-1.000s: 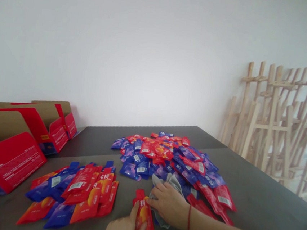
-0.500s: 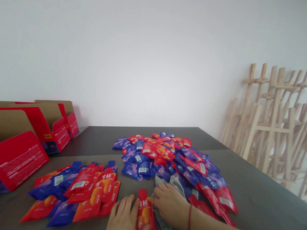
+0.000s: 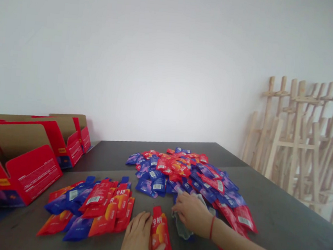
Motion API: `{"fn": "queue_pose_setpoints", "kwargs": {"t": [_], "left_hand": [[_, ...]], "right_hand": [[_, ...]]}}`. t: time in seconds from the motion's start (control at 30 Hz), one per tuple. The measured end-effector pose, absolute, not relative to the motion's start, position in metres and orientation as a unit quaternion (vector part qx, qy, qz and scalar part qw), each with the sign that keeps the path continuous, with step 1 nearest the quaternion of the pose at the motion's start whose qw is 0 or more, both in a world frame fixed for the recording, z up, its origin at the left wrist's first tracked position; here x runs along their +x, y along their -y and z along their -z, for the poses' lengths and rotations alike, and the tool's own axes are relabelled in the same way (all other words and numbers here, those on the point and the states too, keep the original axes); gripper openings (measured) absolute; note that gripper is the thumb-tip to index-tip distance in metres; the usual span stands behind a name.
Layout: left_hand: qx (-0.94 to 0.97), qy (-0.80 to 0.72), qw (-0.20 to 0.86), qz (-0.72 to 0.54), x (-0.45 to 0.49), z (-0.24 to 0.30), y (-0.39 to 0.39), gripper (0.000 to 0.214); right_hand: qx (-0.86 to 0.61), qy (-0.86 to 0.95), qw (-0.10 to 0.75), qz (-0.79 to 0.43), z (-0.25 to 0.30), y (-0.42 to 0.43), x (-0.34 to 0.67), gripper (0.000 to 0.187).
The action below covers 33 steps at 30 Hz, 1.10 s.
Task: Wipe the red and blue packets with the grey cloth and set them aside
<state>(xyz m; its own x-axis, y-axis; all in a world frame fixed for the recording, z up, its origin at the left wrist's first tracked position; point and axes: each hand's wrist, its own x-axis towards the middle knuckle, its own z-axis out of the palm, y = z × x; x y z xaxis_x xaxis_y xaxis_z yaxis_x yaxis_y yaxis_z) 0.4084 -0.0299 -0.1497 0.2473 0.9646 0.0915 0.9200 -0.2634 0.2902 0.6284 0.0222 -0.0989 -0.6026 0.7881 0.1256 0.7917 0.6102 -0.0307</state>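
Observation:
A red pouch [image 3: 160, 231] with orange fruit pictures lies flat on the table, its narrow spout end pointing away from me. My left hand [image 3: 138, 238] grips its left side, thumb across the lower front. Just to the right, my right hand [image 3: 192, 214] has its fingers bent over a crumpled grey-green cloth [image 3: 182, 229], which is partly hidden beneath the palm. That hand is next to a large mixed pile of blue and red pouches [image 3: 176, 169]. Left of my left hand, a smaller group of red and blue pouches [image 3: 101, 205] lies overlapping.
Red cardboard boxes [image 3: 34, 173] with brown insides stand open along the left side. The dark table [image 3: 113, 155] runs back to a white wall [image 3: 166, 62]. Several wooden easels [image 3: 296, 141] lean together at the right, beyond the table's edge.
My right hand has moved away from the red pouch, rightward with the cloth. My left hand stays on the pouch. The view has shifted slightly left, showing more of the boxes.

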Motion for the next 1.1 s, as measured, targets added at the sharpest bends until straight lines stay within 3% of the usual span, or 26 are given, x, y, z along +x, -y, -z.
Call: {"fn": "queue_pose_setpoints", "kwargs": {"t": [0.13, 0.33, 0.53, 0.87, 1.1], "left_hand": [[0.785, -0.595, 0.1, -0.14, 0.407, 0.152, 0.03, 0.071], [0.771, -0.613, 0.136, -0.103, 0.409, 0.143, 0.033, 0.086], [0.762, -0.623, 0.156, -0.081, 0.412, 0.136, 0.036, 0.102], [0.782, -0.592, 0.14, -0.14, 0.407, 0.15, 0.032, 0.095], [0.764, -0.612, 0.167, -0.114, 0.409, 0.144, 0.034, 0.101]], "right_hand": [[-0.4, 0.911, 0.101, 0.01, 0.096, -0.009, 0.601, 0.021], [-0.422, 0.903, 0.067, 0.039, 0.132, -0.017, 0.576, 0.015], [-0.459, 0.885, 0.061, 0.055, 0.133, -0.032, 0.574, 0.016], [-0.246, 0.965, 0.073, 0.052, 0.125, 0.015, 0.603, 0.015], [-0.343, 0.933, 0.056, 0.094, 0.126, -0.004, 0.592, 0.012]]}}
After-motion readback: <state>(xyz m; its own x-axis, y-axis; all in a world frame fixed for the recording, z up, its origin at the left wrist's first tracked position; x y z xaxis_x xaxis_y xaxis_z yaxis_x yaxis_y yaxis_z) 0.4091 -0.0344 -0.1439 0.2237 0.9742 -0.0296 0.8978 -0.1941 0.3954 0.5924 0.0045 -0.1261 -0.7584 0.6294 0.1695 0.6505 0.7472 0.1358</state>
